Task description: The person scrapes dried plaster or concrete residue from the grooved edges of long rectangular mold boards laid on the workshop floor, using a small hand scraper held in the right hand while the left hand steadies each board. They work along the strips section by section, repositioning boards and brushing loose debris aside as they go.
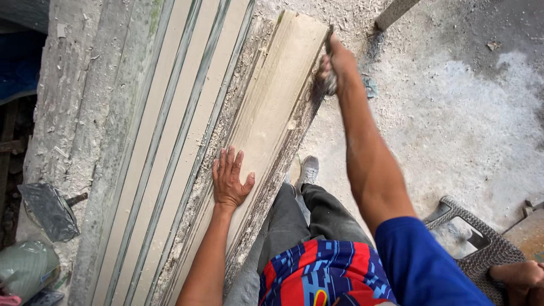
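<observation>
Pale wood, rough at the edges: the plank [272, 107] lay tilted on top of a stack of long grey-cream boards [164, 147], w/ sawdust all over the concrete floor [453, 130]. Left hand [229, 180] lay flat on the plank's near part, fingers spread, gripping nothing. Right hand [334, 65] was clenched round a small dark tool [329, 39] at the plank's far right edge, arm stretched out; the tool's kind couldn't be told.

two hands: left hand [230, 180], right hand [334, 65]; one plank [272, 102]; one shoe [307, 170]; one trowel [48, 209].
</observation>
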